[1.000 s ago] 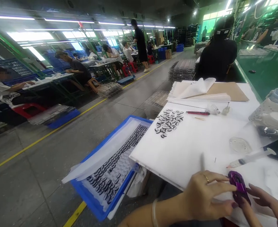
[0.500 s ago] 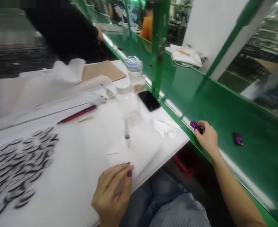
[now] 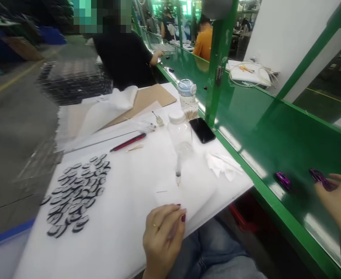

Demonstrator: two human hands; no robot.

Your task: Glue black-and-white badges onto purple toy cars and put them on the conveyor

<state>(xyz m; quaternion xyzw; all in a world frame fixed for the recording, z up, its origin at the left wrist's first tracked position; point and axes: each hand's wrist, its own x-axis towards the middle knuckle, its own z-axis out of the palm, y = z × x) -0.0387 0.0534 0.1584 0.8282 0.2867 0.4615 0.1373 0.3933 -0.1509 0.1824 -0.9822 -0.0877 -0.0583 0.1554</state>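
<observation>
My right hand is at the right over the green conveyor, its thumb and fingers closed around a shiny purple toy car body. Left of it, a second purple car body lies by itself on the belt. My left hand rests at the front edge of the white table, thumb and fingertips pinched together; what they hold, if anything, is too small to tell. Just beyond it are a thin dark strip and a syringe pointing toward me. Several dark curved pieces are spread at the left.
Behind the syringe stands a clear bottle, with a blue-lidded cup and a phone near it. A red pen and crumpled tissue lie on the table. A green post rises beside the belt. Another person sits beyond.
The view has turned left. My right hand has let go of one purple car body on the belt and moved right onto the other. The left hand keeps its pinch.
</observation>
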